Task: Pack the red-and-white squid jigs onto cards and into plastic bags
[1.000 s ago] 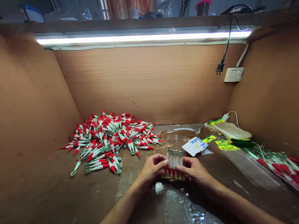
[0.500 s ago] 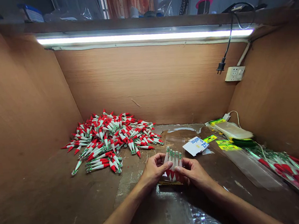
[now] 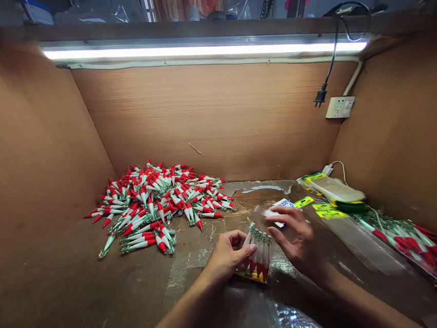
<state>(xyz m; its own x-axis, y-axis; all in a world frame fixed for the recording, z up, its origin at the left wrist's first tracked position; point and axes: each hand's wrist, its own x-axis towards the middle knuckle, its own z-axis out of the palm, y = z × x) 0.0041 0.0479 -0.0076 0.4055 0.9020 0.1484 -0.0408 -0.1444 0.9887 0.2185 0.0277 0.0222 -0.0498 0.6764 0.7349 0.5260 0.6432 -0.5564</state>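
Observation:
My left hand [image 3: 227, 256] is closed round a row of several red-and-white lures [image 3: 259, 257] that sit inside a clear plastic bag, red tips toward me, just above the table. My right hand [image 3: 296, 239] is beside them on the right, fingers pinched on the clear open flap of that bag [image 3: 264, 212]. A yellow printed card shows at the bag's near end. A big heap of the same red-and-white lures [image 3: 160, 203] lies on the table to the left, well beyond my left hand.
Brown board walls enclose the bench on three sides, with a lit tube lamp [image 3: 203, 52] above. Yellow-labelled empty bags [image 3: 331, 194] and filled bags of lures [image 3: 411, 241] lie at the right. A socket [image 3: 340, 107] and a hanging plug [image 3: 318, 97] are on the right wall.
My right hand has left the row of lures and risen to pinch the bag's flap. The lures have tilted and slid a little toward me in my left hand.

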